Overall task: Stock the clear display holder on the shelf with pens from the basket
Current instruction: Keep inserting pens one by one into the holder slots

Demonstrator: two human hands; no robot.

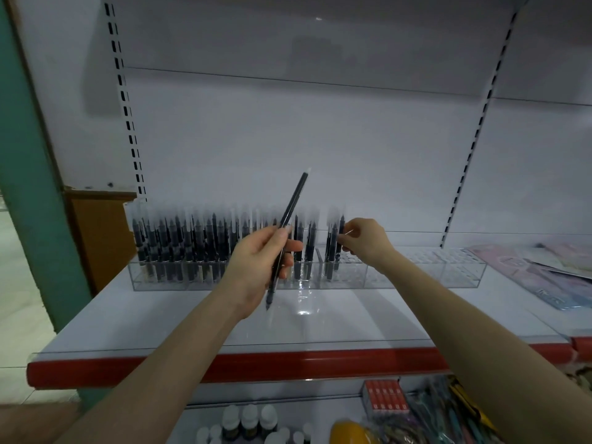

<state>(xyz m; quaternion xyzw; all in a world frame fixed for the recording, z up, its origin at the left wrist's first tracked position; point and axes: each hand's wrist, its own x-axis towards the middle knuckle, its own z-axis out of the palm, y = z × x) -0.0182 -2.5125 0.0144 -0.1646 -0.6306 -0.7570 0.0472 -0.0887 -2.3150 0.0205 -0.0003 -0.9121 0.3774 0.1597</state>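
The clear holder (461, 274) is packed on its left with standing pens (179, 245). My left grip (259, 267) clasps a spare pen (291, 214) mid-barrel, tilted above the shelf (352, 315); I judge it light, stiff, slick. My right grip (365, 243) pinches a slotted pen (341, 223) near its top, beside empty holes.

A white, red-edged shelf (160, 315) bears a long clear holder (448, 274) and, at right, pink sheets (544, 274).
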